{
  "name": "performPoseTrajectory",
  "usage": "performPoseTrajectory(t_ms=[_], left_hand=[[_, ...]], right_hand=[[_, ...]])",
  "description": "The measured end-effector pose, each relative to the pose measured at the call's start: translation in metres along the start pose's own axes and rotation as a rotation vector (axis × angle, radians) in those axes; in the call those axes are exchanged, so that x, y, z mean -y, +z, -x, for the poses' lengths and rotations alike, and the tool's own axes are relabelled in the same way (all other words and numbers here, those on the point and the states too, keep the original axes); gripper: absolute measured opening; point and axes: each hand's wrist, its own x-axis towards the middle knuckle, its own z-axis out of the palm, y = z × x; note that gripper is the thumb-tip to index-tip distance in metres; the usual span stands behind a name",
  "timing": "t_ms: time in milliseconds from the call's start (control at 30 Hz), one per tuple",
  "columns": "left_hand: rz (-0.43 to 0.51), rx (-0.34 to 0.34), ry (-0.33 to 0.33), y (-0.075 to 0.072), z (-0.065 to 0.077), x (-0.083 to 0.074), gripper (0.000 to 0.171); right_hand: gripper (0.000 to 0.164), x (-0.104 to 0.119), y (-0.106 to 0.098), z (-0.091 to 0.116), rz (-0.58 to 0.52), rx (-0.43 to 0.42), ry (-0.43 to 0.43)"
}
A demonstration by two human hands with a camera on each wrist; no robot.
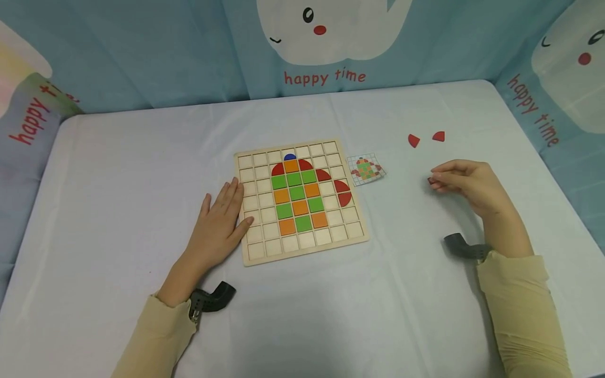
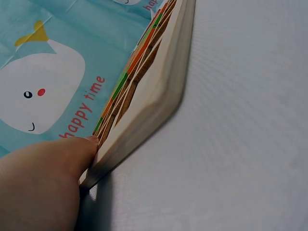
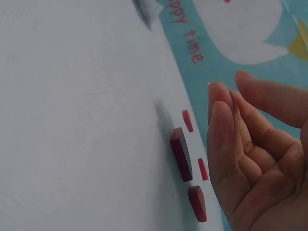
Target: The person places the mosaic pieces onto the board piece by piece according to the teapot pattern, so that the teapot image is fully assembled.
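My left hand (image 1: 215,223) lies with straight fingers along the left edge of a wooden grid board (image 1: 264,249). Its thumb rests on the rim of the board (image 2: 161,91) in the left wrist view. On the board are green and orange square tiles, red quarter-round tiles (image 1: 342,199) and a blue piece (image 1: 290,157) at the top. Low over the table, my right hand (image 1: 465,181) has bent fingers with nothing between them in the right wrist view. A dark red piece (image 1: 430,180) shows right at its fingertips. Several red pieces (image 3: 182,156) lie beside that hand.
A small picture card (image 1: 366,169) with a printed grid pattern lies against the board's right side. Two red quarter-round pieces (image 1: 438,136) are farther back on the white tabletop (image 1: 118,184). A blue printed curtain (image 1: 165,52) rises behind the table.
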Motion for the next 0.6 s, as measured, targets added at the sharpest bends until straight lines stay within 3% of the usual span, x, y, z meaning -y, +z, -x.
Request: performPoseTrajectory(t_ms=[367, 600], left_hand=[[0.003, -0.001, 0.004, 0.000, 0.001, 0.000, 0.070], [0.002, -0.002, 0.006, 0.000, 0.001, 0.001, 0.070]], right_hand=[[0.007, 0.004, -0.008, 0.003, 0.084, -0.079, 0.018], [0.007, 0.004, -0.014, 0.004, 0.075, -0.106, 0.010]])
